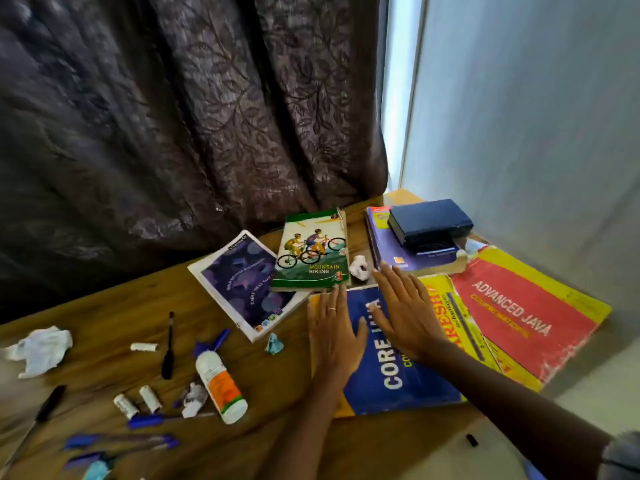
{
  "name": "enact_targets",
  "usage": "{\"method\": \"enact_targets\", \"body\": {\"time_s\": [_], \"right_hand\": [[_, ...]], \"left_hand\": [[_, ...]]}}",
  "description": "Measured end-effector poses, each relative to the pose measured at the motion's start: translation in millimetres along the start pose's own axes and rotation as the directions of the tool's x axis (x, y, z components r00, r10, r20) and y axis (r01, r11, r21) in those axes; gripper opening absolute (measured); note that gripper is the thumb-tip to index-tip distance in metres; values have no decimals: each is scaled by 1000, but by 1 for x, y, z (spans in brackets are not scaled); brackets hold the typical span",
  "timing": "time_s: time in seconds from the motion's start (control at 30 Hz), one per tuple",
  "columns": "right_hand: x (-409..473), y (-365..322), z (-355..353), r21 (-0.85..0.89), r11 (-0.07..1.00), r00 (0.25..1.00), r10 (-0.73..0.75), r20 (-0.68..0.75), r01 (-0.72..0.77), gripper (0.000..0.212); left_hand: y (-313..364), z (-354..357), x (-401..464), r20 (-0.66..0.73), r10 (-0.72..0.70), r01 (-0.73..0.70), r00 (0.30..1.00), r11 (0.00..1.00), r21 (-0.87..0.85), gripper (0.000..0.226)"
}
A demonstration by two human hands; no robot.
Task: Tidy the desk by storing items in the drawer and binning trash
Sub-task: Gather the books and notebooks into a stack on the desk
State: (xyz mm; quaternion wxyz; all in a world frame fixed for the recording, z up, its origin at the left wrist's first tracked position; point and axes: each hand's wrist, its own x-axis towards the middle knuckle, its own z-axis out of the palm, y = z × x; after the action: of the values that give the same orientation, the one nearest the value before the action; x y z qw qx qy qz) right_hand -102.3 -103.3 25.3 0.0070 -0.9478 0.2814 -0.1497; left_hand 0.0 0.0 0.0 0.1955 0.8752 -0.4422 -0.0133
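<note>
Left hand [334, 336] and right hand [403, 311]: both flat, fingers straight, lying on glossy blue book [398, 372]. Cover reads "CORE", rest hidden under hands. Red-yellow book [519, 317] beside it: "ADVANCED JAVA". Green paperback [311, 252]: "MOUNTAIN BIKING". Wood-grain desk [104, 323] holds crumpled white paper [40, 349], cylindrical white bottle [220, 386] with orange label, text unreadable. Blue pens [121, 441] at lower left blurred.
</note>
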Motion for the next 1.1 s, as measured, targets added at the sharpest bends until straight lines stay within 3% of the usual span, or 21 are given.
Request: {"method": "enact_targets", "body": {"time_s": [0.1,0.37,0.47,0.6,0.8,0.93,1.1], "right_hand": [[-8,26,1,30,996,997,82,12,-83,68],[4,83,18,62,991,993,115,17,-116,52],[16,95,15,88,994,998,58,15,-59,52],[24,117,11,86,994,991,-74,115,64,49],[34,127,6,6,975,964,-221,148,222,63],[34,130,7,36,978,962,-211,174,207,42],[35,128,14,81,976,966,-211,152,200,39]], "left_hand": [[21,11,7,24,13,-11,1000,997,-81,91],[57,40,22,-141,28,-14,990,995,97,62],[74,47,31,-177,-64,78,982,994,74,59],[102,54,35,-176,-182,197,967,978,72,58],[135,64,19,-167,-313,329,935,941,83,58],[147,72,-10,-229,-393,416,891,907,61,58],[146,79,-57,-314,-531,561,787,828,5,55]]}}
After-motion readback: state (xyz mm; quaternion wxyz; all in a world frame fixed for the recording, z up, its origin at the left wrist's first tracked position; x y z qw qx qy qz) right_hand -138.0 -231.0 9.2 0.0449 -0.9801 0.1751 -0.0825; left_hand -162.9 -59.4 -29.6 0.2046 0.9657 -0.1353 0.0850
